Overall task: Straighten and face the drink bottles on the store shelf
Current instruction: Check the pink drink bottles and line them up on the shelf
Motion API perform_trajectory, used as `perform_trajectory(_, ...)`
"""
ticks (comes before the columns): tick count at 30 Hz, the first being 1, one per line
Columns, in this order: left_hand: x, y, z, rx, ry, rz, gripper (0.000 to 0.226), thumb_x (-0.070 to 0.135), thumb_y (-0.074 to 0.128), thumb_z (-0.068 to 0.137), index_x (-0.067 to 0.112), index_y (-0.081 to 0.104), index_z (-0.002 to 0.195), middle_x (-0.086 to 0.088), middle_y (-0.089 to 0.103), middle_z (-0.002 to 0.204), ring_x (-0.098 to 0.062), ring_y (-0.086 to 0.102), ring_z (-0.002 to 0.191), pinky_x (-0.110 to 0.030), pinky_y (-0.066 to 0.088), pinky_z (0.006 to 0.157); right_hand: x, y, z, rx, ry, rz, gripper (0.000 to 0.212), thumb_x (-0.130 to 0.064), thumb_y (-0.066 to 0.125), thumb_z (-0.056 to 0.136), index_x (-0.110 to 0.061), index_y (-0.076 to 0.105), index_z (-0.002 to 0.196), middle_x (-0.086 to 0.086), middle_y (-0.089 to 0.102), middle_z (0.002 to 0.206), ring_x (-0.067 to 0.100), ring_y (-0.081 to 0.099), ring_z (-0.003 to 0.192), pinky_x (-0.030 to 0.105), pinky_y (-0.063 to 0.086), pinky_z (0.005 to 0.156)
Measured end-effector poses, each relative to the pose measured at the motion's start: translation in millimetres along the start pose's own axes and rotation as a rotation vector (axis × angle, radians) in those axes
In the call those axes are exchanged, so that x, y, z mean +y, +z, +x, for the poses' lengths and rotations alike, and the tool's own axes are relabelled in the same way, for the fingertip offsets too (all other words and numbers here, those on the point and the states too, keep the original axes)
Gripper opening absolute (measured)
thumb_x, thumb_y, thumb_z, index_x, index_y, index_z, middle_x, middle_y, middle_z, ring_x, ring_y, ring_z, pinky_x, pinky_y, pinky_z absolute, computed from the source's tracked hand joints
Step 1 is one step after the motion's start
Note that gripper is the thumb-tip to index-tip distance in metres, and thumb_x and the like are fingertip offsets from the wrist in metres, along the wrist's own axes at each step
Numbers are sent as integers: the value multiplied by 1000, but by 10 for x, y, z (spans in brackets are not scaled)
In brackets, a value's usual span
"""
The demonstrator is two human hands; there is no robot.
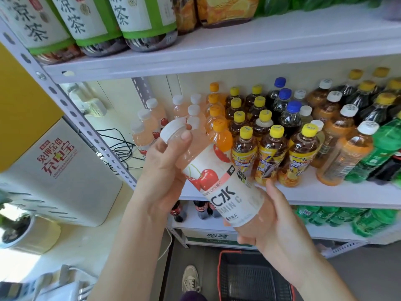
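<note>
The pink drink bottle (213, 179) has a white cap (171, 131) and cherry-red fruit on its white label (233, 199).

The base of the pink bottle (219, 187) is buried in my right hand (280, 224), and most of those fingers (246, 239) are tucked behind it. My left hand (160, 168) covers one side of its neck. Overhead, the tea bottles (91, 20) and snack bags (227, 9) are cut off by the top edge. The green bottles (377, 153) at the right are smeared and run out of view. The cola bottles (201, 208) below show only partly between my wrists, and the basket (249, 276) is clipped at the bottom
</note>
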State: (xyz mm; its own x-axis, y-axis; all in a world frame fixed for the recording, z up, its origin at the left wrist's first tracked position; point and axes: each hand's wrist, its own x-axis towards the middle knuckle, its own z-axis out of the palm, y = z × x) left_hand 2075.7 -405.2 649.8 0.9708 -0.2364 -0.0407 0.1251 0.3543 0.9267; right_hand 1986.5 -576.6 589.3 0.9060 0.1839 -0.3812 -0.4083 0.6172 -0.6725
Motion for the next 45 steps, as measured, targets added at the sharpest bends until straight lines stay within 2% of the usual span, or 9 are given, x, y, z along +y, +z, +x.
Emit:
perform_trajectory(5, -50, -29, 17, 176, 14, -5, 49, 31, 77, 74, 11, 54, 112, -14, 67, 100, -27, 68, 85, -46, 56, 79, 48, 59, -45, 21, -275, -202, 41, -26, 75, 72, -34, 61, 109, 11, 71, 111, 36, 70, 93, 31, 57, 57)
perform_trajectory(16, 99, -305, -26, 83, 75, 92, 32, 32, 65, 83, 15, 64, 111, -6, 69, 101, -27, 61, 98, -44, 46, 88, 48, 62, -91, -27, -36, -204, 76, -76, 40, 74, -14, 72, 103, 26, 62, 65, 30, 61, 45, 23, 44, 37)
perform_trajectory(23, 138, -286, -84, 165, 251, 212, 18, 34, 66, 89, 19, 70, 98, 1, 74, 85, -16, 70, 78, -28, 56, 67, 68, 61, -120, -186, -121, -518, 99, -87, 44, 72, -17, 46, 142, 41, 63, 104, -7, 66, 57, 4, 45, 52)
perform_trajectory(25, 157, -284, -93, 201, 290, 282, 18, 39, 68, 86, 22, 69, 92, 5, 73, 80, -12, 68, 71, -24, 55, 61, 88, 70, -6, -151, -216, -442, 63, -53, 77, 73, -40, 52, 130, 15, 63, 128, 20, 73, 93, 18, 56, 67)
perform_trajectory(27, 184, -289, -95, 239, 288, 342, 17, 38, 66, 88, 21, 66, 90, 7, 71, 75, -10, 65, 66, -22, 53, 58, 136, 35, -90, -128, -249, -345, 59, -30, 83, 74, -38, 56, 125, 9, 68, 121, 39, 70, 96, 29, 59, 65)
perform_trajectory(31, 290, -374, -145, 103, 256, 512, 17, 38, 66, 91, 21, 64, 93, 2, 65, 78, -15, 59, 70, -32, 47, 67, 108, 71, -55, 7, -147, -321, 68, -72, 68, 68, -21, 68, 113, 21, 72, 93, 31, 67, 54, 24, 50, 40)
perform_trajectory(36, 501, -423, -276, -254, 267, 621, 35, 34, 70, 87, 9, 62, 111, -16, 67, 88, -19, 62, 74, -30, 51, 66, 162, -60, 14, -43, 90, -258, 77, -79, 38, 75, -13, 74, 92, 22, 58, 58, 24, 53, 37, 19, 36, 33)
perform_trajectory(41, 486, -339, -277, 35, 382, 802, 44, 58, 62, 85, 15, 67, 91, -2, 59, 65, -19, 48, 57, -30, 39, 52, 210, -66, 78, -191, -39, -86, 63, -66, 51, 86, -21, 60, 130, 20, 64, 125, 34, 65, 106, 36, 58, 66)
perform_trajectory(45, 481, -342, -215, 250, 324, 862, 54, 68, 59, 73, 15, 65, 81, 6, 52, 58, -8, 42, 50, -23, 34, 49, 184, -7, 80, -216, -176, -138, 54, -28, 78, 80, -28, 58, 129, 16, 63, 128, 45, 63, 110, 35, 59, 73)
